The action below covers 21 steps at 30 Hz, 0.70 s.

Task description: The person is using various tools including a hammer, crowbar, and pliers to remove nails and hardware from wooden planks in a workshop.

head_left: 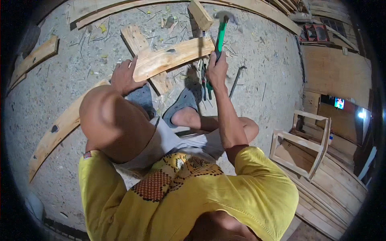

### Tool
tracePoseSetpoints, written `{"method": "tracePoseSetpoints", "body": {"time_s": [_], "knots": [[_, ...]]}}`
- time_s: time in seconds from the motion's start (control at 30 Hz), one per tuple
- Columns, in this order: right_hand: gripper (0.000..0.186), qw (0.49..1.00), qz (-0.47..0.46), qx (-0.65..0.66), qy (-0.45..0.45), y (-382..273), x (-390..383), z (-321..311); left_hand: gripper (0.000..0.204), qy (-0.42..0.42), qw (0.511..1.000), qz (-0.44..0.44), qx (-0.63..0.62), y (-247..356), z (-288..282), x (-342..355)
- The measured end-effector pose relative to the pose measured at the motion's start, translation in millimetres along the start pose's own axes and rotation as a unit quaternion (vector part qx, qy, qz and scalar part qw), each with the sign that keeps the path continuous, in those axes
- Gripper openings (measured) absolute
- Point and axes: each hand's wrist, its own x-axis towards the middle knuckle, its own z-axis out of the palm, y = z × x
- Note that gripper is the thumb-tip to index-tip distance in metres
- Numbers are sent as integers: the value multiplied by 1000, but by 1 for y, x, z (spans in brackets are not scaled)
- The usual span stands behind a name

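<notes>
Fingers [216, 64] gripping hammer [220, 35], planks [173, 57] crossed
</notes>
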Motion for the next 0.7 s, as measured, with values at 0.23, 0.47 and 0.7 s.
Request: {"method": "tracePoseSetpoints", "body": {"time_s": [0.23,0.47,0.7], "knots": [[25,997,-39,44,54,8,-28,23,113,7,999,-12,28,-6,-12,-5],[25,990,70,90,-87,31,-21,17,112,2,1000,0,28,-6,-1,-2],[24,986,-83,100,103,8,-33,8,114,8,999,-2,38,-9,-4,-4]]}}
